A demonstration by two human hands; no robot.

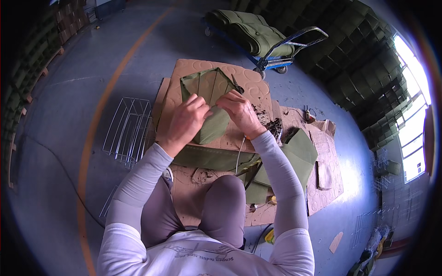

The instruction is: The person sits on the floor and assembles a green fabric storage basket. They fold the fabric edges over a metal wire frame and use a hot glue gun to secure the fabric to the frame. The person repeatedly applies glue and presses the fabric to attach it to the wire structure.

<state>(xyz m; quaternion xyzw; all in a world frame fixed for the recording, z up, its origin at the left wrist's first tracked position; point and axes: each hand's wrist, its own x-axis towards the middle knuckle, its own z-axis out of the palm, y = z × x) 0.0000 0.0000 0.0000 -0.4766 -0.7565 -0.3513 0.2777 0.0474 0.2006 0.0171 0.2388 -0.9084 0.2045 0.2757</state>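
Note:
An open green fabric box [212, 129] stands tilted before me on a piece of cardboard, its tan lined inside [207, 87] facing up and away. At its near rim, my left hand [188, 118] has its fingers closed in a pinch on the fabric edge. Close beside it on the right, my right hand [240, 111] pinches the same rim. What lies between the fingertips is too small to make out. A dark strip [237, 85] sticks out at the box's far right corner.
Wire frames [129, 131] stand on the floor at left. Flat green fabric pieces [294, 156] and a dark tangle of scraps [274, 126] lie to the right on the cardboard [340, 184]. A white cord [239, 156] hangs near my knees. Beyond, a trolley [294, 43] carries green rolls [251, 32].

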